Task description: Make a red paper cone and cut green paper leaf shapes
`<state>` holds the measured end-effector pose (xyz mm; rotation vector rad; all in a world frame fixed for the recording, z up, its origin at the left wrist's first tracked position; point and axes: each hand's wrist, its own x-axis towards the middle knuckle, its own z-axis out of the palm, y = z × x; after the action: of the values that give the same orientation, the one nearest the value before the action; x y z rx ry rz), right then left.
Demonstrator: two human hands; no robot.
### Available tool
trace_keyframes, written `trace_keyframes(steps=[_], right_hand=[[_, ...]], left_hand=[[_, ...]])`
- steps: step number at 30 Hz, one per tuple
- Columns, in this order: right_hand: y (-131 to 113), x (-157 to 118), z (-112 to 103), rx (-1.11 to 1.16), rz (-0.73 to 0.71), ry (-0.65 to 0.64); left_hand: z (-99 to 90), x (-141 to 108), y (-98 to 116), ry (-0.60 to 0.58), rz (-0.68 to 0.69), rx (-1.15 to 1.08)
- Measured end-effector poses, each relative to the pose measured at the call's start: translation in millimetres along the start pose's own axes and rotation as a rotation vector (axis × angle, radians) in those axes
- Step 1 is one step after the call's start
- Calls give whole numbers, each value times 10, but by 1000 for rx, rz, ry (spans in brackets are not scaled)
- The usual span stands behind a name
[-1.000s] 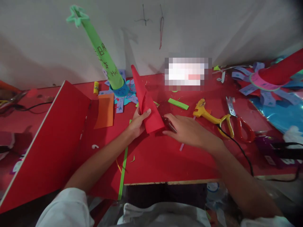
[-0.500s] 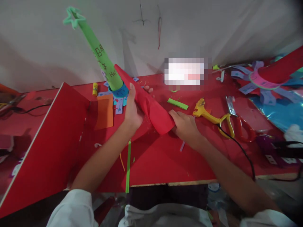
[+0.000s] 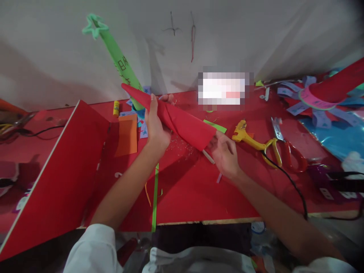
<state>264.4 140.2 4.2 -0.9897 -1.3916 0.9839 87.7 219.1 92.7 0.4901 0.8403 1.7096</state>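
A red paper cone [image 3: 184, 127] lies slantwise above the red table [image 3: 182, 197], its narrow tip up at the left and its wide end at the right. My left hand [image 3: 157, 123] is wrapped round the cone near its middle, thumb on the near side. At the wide end, my right hand [image 3: 226, 153] has its fingertips at the rim, some of them hidden behind the paper edge. Behind the cone's tip leans a green paper tube [image 3: 122, 60] with a star on top, in a blue base.
To the right lie a yellow glue gun [image 3: 247, 137] with a black cord and red-handled scissors [image 3: 291, 151]. An upright red board [image 3: 62, 178] stands at the left. Near it are orange paper [image 3: 127, 134] and a glue stick [image 3: 116, 108]. Another red cone [image 3: 335, 85] stands at the far right.
The cone's tip has swung left and lies flatter, and its wide end has shifted right. My right hand has turned, its fingers now at the rim. A pale stick shows under the cone.
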Motion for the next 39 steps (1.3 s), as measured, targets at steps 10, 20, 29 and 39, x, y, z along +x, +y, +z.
trace_keyframes(steps=[10,20,29,39], right_hand=[[55,-53,17,308,260,117],[-26,-134,-2,-126,53,38],[-3,-175,-79,-260,-37,-44],[106,-179,-116,-184,-66,-21]], left_hand=[[-40,-84,-181,-191,-44,101],[-168,219,93,30,-106,157],[-328,466,169,12,1,281],[-430,634,459,-108,260,499]])
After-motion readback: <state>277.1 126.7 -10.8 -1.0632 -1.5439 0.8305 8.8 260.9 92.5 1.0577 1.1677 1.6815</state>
